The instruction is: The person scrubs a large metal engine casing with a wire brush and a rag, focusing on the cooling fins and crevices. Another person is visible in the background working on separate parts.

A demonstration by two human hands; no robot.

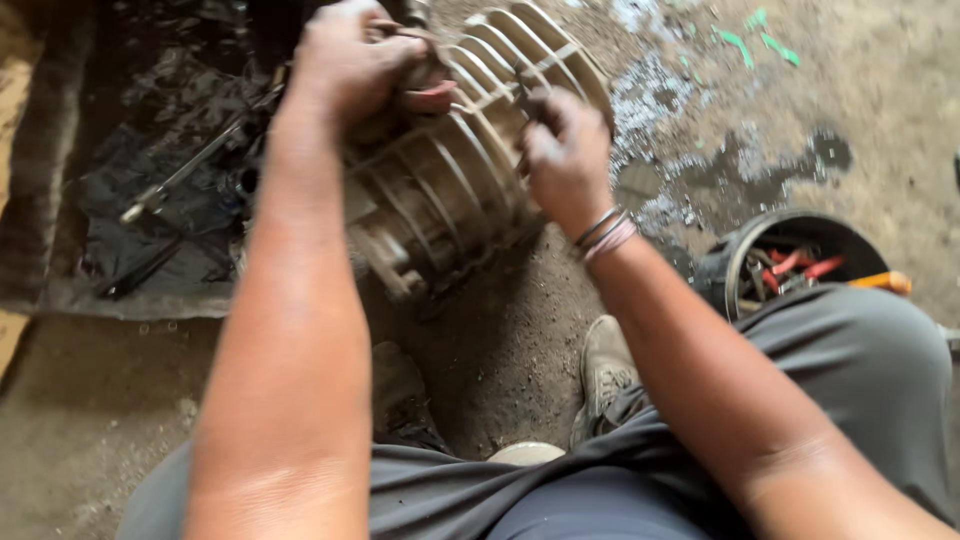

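A dusty, ribbed metal motor housing (455, 185) lies tilted on the dirt floor in front of me. My left hand (350, 60) grips its upper rim, fingers curled over the edge. My right hand (565, 150) is closed on a rib near the top of the housing; whether it pinches a small part there I cannot tell. Thin bangles and a thread circle my right wrist (605, 235). Both my forearms reach forward over my knees in grey trousers.
A dark greasy sheet (150, 200) with a long metal rod (190, 165) lies at the left. A round black tub (790, 265) holding red-handled tools and an orange handle stands at the right. My dusty shoes (605, 375) rest on the dirt. Wet patches stain the ground at the upper right.
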